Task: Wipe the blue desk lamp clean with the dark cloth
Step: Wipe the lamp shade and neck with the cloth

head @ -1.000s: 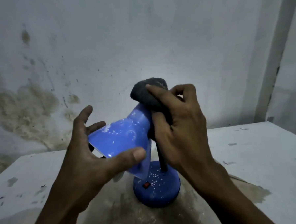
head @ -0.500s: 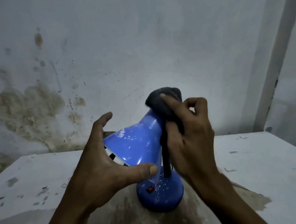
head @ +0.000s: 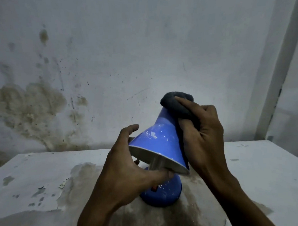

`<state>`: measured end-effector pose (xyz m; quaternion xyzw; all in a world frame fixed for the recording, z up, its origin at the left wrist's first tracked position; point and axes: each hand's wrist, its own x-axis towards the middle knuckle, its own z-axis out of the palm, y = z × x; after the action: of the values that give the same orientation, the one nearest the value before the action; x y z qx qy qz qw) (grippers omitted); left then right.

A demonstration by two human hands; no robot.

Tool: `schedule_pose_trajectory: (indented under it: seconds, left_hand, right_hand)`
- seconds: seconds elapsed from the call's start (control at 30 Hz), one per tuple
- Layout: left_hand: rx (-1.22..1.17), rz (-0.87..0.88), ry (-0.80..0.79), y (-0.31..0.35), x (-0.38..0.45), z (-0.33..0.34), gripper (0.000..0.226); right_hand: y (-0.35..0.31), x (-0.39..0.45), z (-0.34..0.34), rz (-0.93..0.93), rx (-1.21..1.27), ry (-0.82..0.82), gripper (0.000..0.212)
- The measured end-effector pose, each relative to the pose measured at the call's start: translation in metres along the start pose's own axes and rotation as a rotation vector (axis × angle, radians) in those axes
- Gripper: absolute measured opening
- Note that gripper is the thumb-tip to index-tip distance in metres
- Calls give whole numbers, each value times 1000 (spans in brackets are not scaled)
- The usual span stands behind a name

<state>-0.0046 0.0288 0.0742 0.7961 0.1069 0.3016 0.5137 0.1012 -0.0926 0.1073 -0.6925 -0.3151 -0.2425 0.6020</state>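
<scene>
The blue desk lamp point(head: 158, 139) stands near the middle of the white desk point(head: 255, 170), its round base point(head: 164, 193) sitting on a grubby brown stain point(head: 182, 215) in the flaking paint. The cone-shaped shade is tilted, with its wide open rim facing down and toward the near side, so the pale inside and a metal tube point(head: 155, 163) within it show. White specks dot the blue of the shade and the base, and a small red switch point(head: 154, 188) sits on the near-left of the base.

The left hand point(head: 124, 173) steadies the shade at its rim: its fingers point(head: 131, 129) reach up around the far-left edge, and the thumb lies along the near lip, pressing against it. The right hand point(head: 203, 141) grips the dark cloth point(head: 177, 104), bunched into a wad, with its fingers curled over it and holding it against the narrow top of the shade on the right side. The cloth covers the cap of the shade and bulges above the hand.

Behind the desk rises a pale wall point(head: 148, 43) marked with a broad brownish damp patch point(head: 27, 106) on the left and scattered dark flecks. A lighter vertical strip point(head: 278, 71) runs down the wall on the far right.
</scene>
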Motion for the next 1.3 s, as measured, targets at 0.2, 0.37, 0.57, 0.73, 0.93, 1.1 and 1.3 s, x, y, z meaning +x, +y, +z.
schedule_pose_trajectory:
  seconds: [0.2,0.37,0.57,0.73,0.93,1.1,1.3]
  left_hand:
    - [-141,-28,-42,7,-1,-7,140]
    - [-272,-16,66,3,4,-4,122]
    - [-323,27,26,2,4,-6,117]
    - [-281,24,31,3,2,-7,115]
    - [-287,15,61,-1,4,-8,111]
    - [-313,34,9,-1,5,-10,116]
    - [-287,62,-25,0,3,-10,108]
  right_hand:
    - [-4,-13,-1,8,68,-4,45]
    - [-13,-35,-8,0,102,-155,40]
    - [-16,-39,-28,-78,98,-226,40]
    - [-5,-4,-13,-157,-179,-44,46]
    - [-9,-16,-1,-153,-194,-76,47]
    - [-6,-65,-20,-101,143,-221,46]
    - [-7,-59,-27,-87,207,-226,46]
